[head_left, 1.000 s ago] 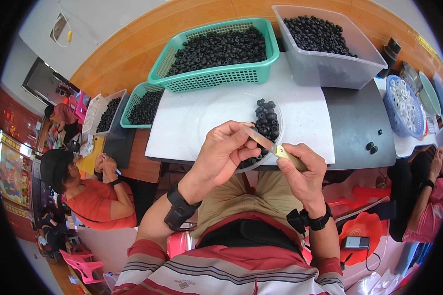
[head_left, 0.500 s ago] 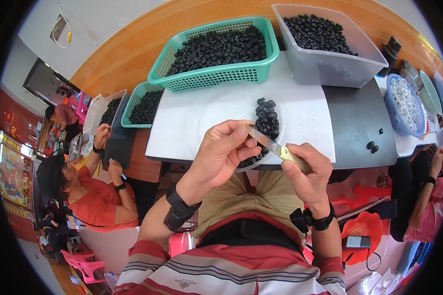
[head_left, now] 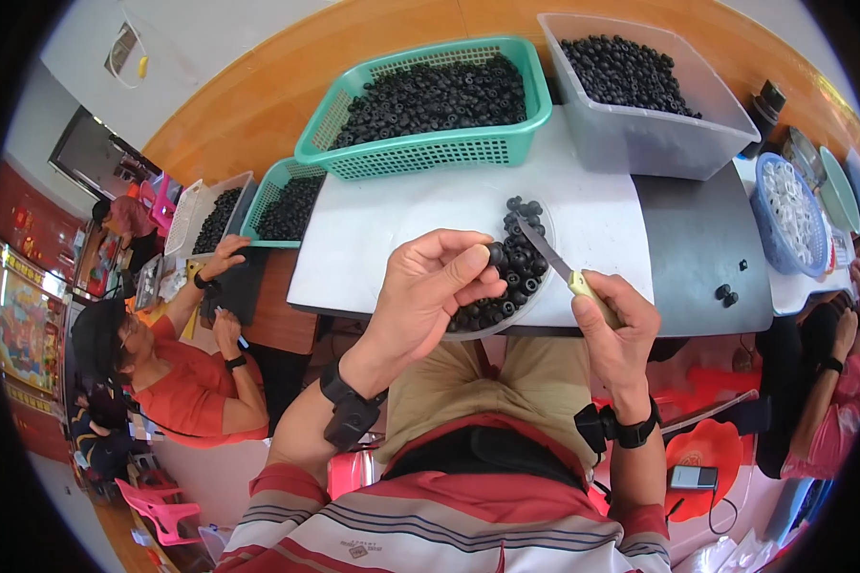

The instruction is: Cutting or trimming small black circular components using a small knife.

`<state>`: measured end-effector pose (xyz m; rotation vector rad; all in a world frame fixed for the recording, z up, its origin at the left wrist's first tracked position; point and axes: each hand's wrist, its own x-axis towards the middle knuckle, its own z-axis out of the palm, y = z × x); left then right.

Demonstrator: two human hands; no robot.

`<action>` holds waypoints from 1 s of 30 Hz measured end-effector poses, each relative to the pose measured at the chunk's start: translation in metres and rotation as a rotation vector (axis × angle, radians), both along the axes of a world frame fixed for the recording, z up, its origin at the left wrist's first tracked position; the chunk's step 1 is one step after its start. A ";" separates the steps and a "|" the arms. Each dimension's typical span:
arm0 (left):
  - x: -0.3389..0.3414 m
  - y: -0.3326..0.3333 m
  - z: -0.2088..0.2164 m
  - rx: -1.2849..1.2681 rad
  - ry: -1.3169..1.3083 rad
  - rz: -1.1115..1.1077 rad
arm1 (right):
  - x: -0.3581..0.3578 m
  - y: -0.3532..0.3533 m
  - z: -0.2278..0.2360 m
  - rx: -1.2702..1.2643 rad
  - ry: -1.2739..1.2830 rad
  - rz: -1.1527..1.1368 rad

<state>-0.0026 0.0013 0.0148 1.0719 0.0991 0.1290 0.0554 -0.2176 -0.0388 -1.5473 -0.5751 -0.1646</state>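
Note:
My left hand (head_left: 428,288) pinches one small black round piece (head_left: 495,254) between thumb and forefinger, just above a clear shallow dish (head_left: 543,222) heaped with the same black pieces. A small knife (head_left: 556,260) with a yellowish handle is in my right hand (head_left: 617,325); its blade points up and left toward the pinched piece, with a small gap between them. Both hands hover at the near edge of the white table (head_left: 392,229).
A green basket (head_left: 430,148) and a clear tub (head_left: 640,134) at the back hold many black pieces. Two loose pieces (head_left: 726,294) lie on a grey table. A blue basket (head_left: 784,215) of white pieces stands right. A person in orange (head_left: 196,387) works at left beside two smaller baskets.
My hands have drawn slightly apart: the knife blade has left the piece and my left hand now lifts a black piece by the dish. The person at left has reached toward their table.

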 end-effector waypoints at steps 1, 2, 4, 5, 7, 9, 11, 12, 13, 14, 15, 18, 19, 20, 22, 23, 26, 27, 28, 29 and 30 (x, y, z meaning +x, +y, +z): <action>0.002 0.004 0.000 0.095 -0.012 0.058 | 0.001 -0.001 -0.002 0.007 -0.006 0.009; 0.006 0.010 0.000 0.102 -0.018 0.067 | 0.002 -0.002 -0.007 -0.002 0.027 -0.001; 0.017 0.028 0.001 0.345 -0.009 0.193 | 0.002 -0.006 -0.008 -0.041 0.053 -0.029; 0.025 0.039 0.007 0.483 -0.019 0.262 | 0.002 -0.007 -0.010 -0.037 0.044 -0.023; 0.047 0.073 0.024 0.854 -0.085 0.424 | 0.002 -0.008 -0.014 0.019 0.088 -0.042; 0.071 0.116 0.043 1.095 -0.111 0.589 | 0.002 -0.006 -0.014 0.038 0.109 -0.026; 0.083 0.147 0.037 1.190 -0.118 0.654 | 0.004 -0.005 -0.015 0.051 0.137 -0.021; 0.086 0.147 0.036 1.212 -0.145 0.692 | 0.004 -0.007 -0.017 0.047 0.147 -0.019; 0.089 0.148 0.034 1.233 -0.171 0.729 | 0.004 -0.008 -0.018 0.041 0.159 -0.016; 0.085 0.144 0.025 1.196 -0.159 0.708 | 0.004 -0.008 -0.017 0.040 0.164 -0.022; 0.079 0.132 0.021 1.196 -0.154 0.695 | 0.003 -0.008 -0.015 0.067 0.180 -0.020; 0.063 0.094 0.001 1.223 -0.135 0.468 | 0.004 -0.008 -0.016 0.089 0.199 -0.015; 0.061 0.087 -0.005 1.216 -0.125 0.461 | 0.005 -0.008 -0.016 0.092 0.189 -0.006; 0.059 0.081 -0.010 1.203 -0.095 0.338 | 0.005 -0.008 -0.016 0.090 0.174 -0.002; 0.057 0.069 -0.014 1.182 -0.063 0.213 | 0.006 -0.008 -0.016 0.097 0.189 -0.001; 0.056 0.063 -0.013 1.200 -0.018 0.110 | 0.006 -0.009 -0.017 0.111 0.196 0.003; 0.058 0.050 -0.015 1.227 0.060 -0.037 | 0.006 -0.010 -0.019 0.121 0.202 0.019; 0.058 0.047 -0.016 1.237 0.097 -0.082 | 0.005 -0.010 -0.019 0.121 0.203 0.017; 0.058 0.045 -0.016 1.238 0.096 -0.083 | 0.005 -0.010 -0.018 0.119 0.201 0.022; 0.058 0.043 -0.016 1.250 0.080 -0.110 | 0.004 -0.010 -0.018 0.118 0.199 0.027; 0.059 0.040 -0.017 1.261 0.062 -0.137 | 0.004 -0.011 -0.019 0.118 0.198 0.024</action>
